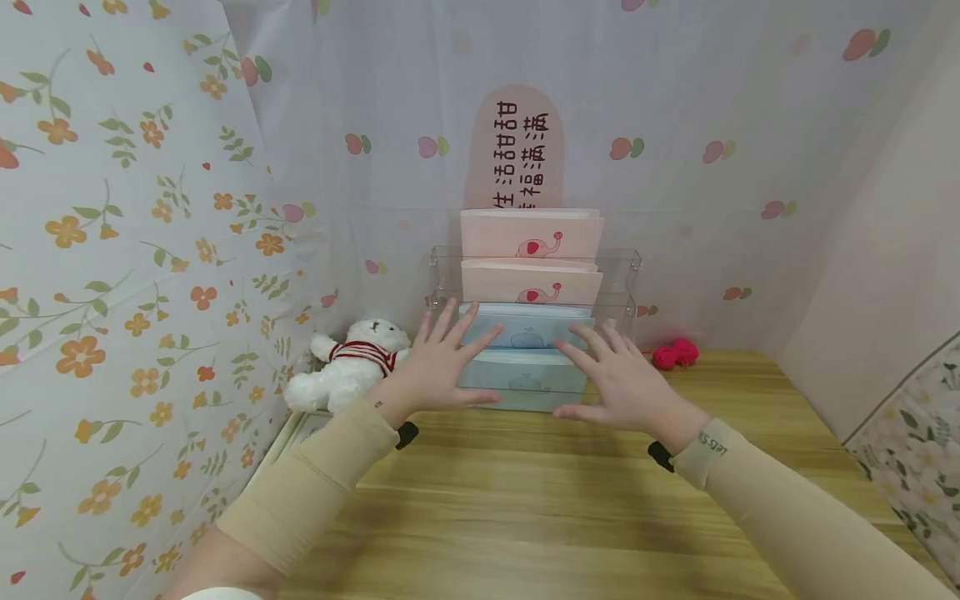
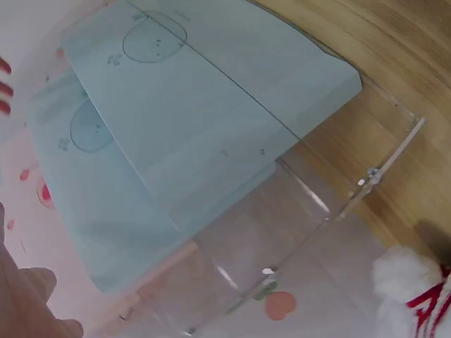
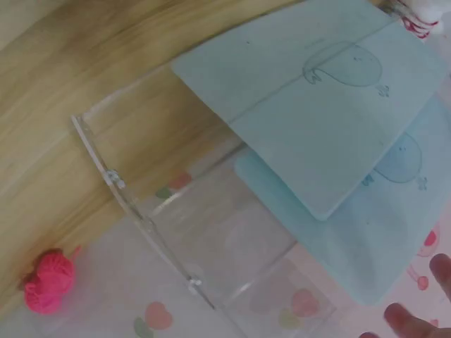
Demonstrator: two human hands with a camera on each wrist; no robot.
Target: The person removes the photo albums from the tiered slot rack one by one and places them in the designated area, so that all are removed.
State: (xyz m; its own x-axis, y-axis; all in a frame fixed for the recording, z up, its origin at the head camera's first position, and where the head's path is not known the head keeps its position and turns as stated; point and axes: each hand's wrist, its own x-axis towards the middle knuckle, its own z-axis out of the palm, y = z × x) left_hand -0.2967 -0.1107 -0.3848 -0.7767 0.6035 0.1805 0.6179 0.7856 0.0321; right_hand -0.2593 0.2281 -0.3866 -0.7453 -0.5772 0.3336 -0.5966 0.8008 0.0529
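My left hand (image 1: 438, 364) and right hand (image 1: 626, 383) are held up with fingers spread, on either side of a clear acrylic tiered rack (image 1: 618, 275). Neither holds anything. Two pink tissue packs (image 1: 487, 237) with an elephant print sit in the upper tiers. Below them are two light blue tissue packs (image 1: 525, 379) with a whale print, partly covered by my fingers in the head view. In the left wrist view the front blue pack (image 2: 204, 127) leans behind the rack's clear front. The right wrist view shows the same blue pack (image 3: 303, 134) and only some fingertips (image 3: 405, 320).
A white teddy bear (image 1: 352, 367) in a striped sweater leans left of the rack. Pink yarn balls (image 1: 675, 353) lie to the right on the wooden table (image 1: 510, 517). Patterned curtains (image 1: 360, 100) hang behind and at the left.
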